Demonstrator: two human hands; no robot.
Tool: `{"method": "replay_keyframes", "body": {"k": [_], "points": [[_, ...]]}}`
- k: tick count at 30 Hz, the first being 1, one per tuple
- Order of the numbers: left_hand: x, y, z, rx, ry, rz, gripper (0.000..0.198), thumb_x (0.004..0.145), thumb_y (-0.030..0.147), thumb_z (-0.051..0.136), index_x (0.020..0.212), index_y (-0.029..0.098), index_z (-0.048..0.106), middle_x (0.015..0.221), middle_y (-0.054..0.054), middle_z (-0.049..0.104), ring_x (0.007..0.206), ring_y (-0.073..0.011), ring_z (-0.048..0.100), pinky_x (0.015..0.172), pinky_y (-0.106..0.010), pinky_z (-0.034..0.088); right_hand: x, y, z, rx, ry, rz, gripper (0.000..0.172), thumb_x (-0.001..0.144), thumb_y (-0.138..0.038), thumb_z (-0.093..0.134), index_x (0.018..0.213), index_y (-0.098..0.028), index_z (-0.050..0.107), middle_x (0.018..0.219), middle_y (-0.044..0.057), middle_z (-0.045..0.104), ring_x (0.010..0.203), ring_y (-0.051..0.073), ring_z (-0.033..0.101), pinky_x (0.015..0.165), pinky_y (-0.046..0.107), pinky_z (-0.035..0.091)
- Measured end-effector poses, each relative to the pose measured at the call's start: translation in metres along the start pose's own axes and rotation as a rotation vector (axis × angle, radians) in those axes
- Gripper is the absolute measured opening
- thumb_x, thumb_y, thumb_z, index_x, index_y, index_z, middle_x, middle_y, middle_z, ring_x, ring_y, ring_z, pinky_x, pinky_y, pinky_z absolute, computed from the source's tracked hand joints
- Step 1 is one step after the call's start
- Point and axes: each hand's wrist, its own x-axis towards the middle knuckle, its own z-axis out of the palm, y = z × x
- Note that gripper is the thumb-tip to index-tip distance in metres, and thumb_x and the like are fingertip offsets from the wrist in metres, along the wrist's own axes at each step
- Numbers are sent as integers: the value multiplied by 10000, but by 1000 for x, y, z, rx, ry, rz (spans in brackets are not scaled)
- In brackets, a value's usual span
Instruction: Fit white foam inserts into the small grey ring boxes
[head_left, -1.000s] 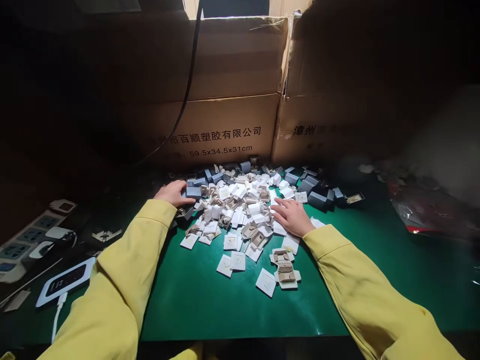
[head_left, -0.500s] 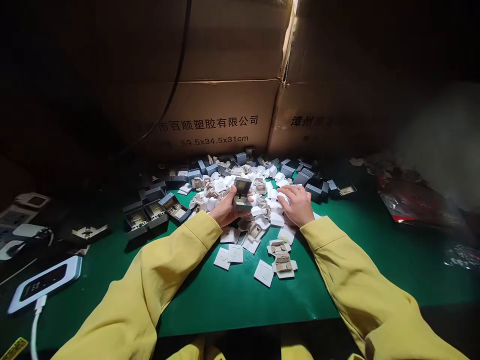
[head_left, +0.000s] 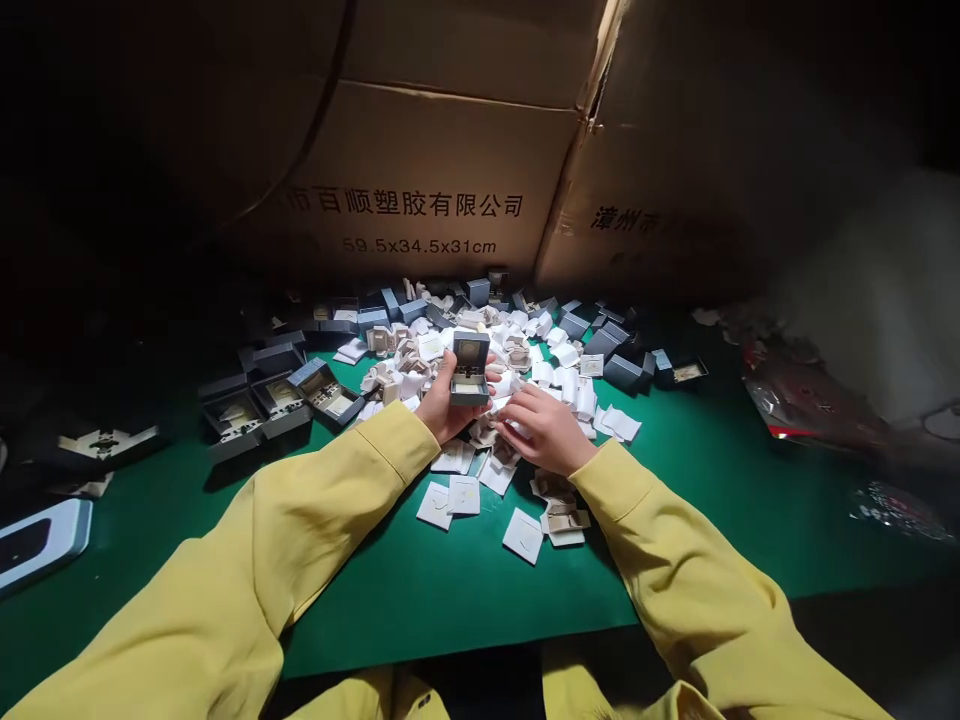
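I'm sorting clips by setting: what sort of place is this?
Probably a packing workbench: green mat heaped with white insert cards and small grey boxes, an open box in the left hand, big cartons behind.

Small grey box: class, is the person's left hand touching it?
Touching. The head view shows the left hand holding the small grey box, fingers wrapped round its base.

We work in dim light. Light from above brightens only the middle, where the white cards [head_left: 570,385], the grey box [head_left: 470,370] and the green mat [head_left: 450,600] look sharp. Corners sink into black, the right side smears into haze, and lines bend near the edges.
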Motion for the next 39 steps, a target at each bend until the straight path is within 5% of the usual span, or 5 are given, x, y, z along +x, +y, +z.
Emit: {"method": "replay_keyframes", "body": {"k": [18,24,28,32,39], "points": [[-11,-16,12,-47,183,-13,557,830,596,348,1011,130,592,696,-50,597,525,-95,559,478,-201,495,-7,-19,-6,55,-183,-229,141,824,-306,516,816,-212,621,733,34,593,735,162,487,621,287,369],[-8,-16,6,-21,190,-63,543,833,579,362,1002,118,596,692,-60,606,517,-102,565,496,-219,507,-22,44,-21,-132,157,398,286,896,-313,391,831,-210,650,841,63,653,807,182,567,740,306,438],[-8,-15,8,-10,169,-82,530,845,555,361,990,105,600,692,-66,608,522,-104,561,512,-226,505,-39,90,-13,-295,85,707,376,889,-363,379,1141,-174,584,1207,139,558,1075,288,510,822,415,445],[-8,-14,8,-17,156,-96,533,853,544,346,1012,100,594,696,-80,615,530,-114,561,531,-246,504,-43,103,2,-155,-27,799,459,914,-432,276,1197,-201,555,1286,113,518,1131,293,481,883,479,423],[-10,-12,9,-120,74,-105,543,844,534,349,1013,85,603,709,-100,617,566,-135,569,554,-264,499,-36,93,-11,744,167,748,555,852,-596,352,1184,-192,537,1090,96,640,860,195,629,775,377,518]]}}
